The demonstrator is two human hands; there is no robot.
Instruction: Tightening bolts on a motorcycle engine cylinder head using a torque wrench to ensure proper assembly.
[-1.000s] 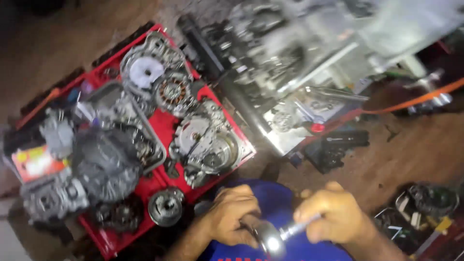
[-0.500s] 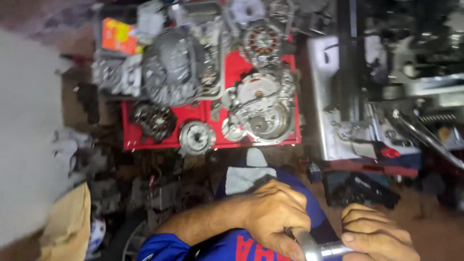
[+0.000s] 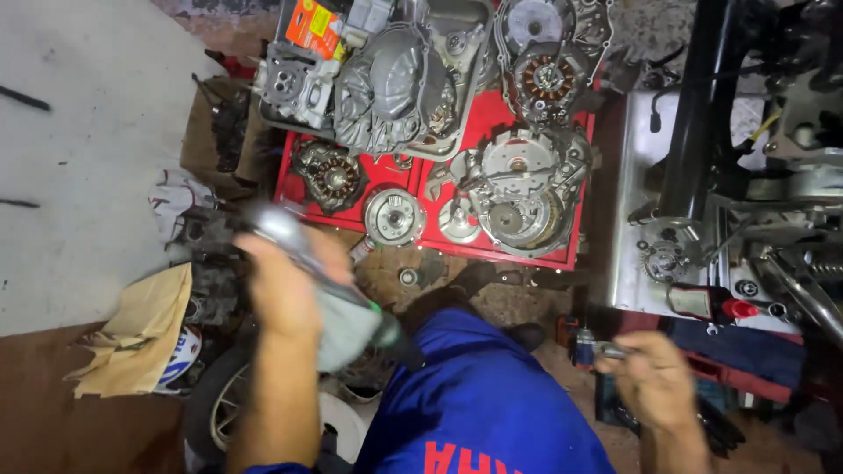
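Note:
My left hand [image 3: 283,285] is raised at the left and grips a shiny metal shaft [image 3: 279,226], blurred by motion, together with a grey-green cloth [image 3: 349,320] that hangs under it. My right hand [image 3: 654,379] is low at the right, its fingertips pinched on a small metal piece [image 3: 610,351] next to a little blue object [image 3: 584,345] on the floor. My knee in blue overalls [image 3: 479,395] lies between the two hands.
A red tray [image 3: 439,180] ahead holds engine covers, a stator [image 3: 546,79], a clutch hub [image 3: 393,215] and other parts. A stripped motorcycle frame on a metal plate [image 3: 628,263] stands at the right. Crumpled paper [image 3: 145,329] and a wheel [image 3: 219,404] lie at the left.
The hands have come apart: my left hand swung up and left with the shaft and cloth, my right hand dropped to the floor at the right. The view shifted towards the tray.

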